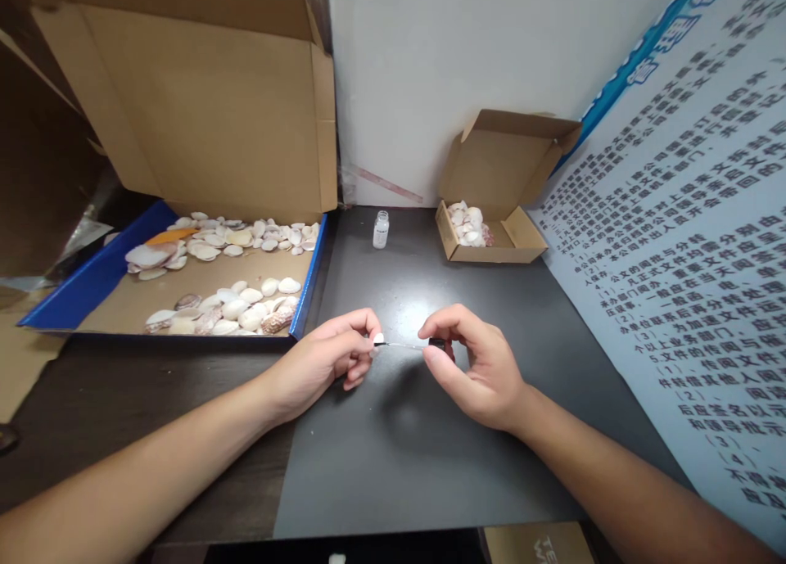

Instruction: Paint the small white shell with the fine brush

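Note:
A small white shell is pinched between the thumb and fingers of my left hand, over the middle of the grey mat. Facing it from the right, my right hand grips the black cap of a brush applicator. Its thin stem points left, and the dark brush tip is at the shell, apparently touching it. Behind my hands a small clear glass bottle with a printed label stands upright without a cap. My fingers cover part of the shell.
On the left lies an open blue-edged cardboard box with rows of shells. A smaller open carton at the back right holds more shells. A white wall and a printed poster border the grey mat.

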A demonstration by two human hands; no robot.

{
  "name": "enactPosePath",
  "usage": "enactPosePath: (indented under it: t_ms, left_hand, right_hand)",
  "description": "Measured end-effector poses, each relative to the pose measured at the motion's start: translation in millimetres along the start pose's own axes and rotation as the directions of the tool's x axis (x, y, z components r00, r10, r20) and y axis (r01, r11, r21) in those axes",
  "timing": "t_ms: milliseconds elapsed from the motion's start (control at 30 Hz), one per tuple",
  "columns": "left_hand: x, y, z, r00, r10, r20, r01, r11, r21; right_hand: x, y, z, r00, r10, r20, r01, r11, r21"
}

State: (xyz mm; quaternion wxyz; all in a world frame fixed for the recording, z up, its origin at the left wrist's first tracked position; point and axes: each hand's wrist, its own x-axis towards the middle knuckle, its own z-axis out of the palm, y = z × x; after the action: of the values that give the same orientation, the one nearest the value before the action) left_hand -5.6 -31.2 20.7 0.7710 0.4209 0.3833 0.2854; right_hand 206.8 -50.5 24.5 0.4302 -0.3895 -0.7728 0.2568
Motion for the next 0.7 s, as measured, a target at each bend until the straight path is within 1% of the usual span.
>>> enactPosePath:
  t_ms: [100,300,500,600,700]
  left_hand:
    - [0.2,-0.7,-0.4,1.0,0.003,0.008,-0.003,1.0,0.005]
    - [1.0,-5.4,-0.6,0.999,0.036,0.028,-0.038,0.997,0.073]
    - [0.8,-7.9,-1.7,0.998,0.057,0.03,-0.06,0.992,0.112]
    - [1.4,-8.4,-2.6,0.998,0.063,0.03,-0.066,0.992,0.109]
    - [2.0,-8.4,-2.8,0.997,0.072,0.033,-0.075,0.991,0.109]
  right_hand:
    - [0.7,0.2,0.5,0.999,0.01,-0.037,-0.011,0.999,-0.037]
    - [-0.2,0.4,0.0,0.999,0.009,-0.04,-0.01,0.999,-0.038]
    - [0.3,-0.9,-0.3,0.996,0.037,-0.08,-0.041,0.998,-0.052]
    - [0.7,-0.8,-0.3,0.998,0.025,-0.064,-0.029,0.998,-0.048]
    - [0.7,-0.7,-0.5,1.0,-0.008,-0.016,0.008,0.999,-0.033]
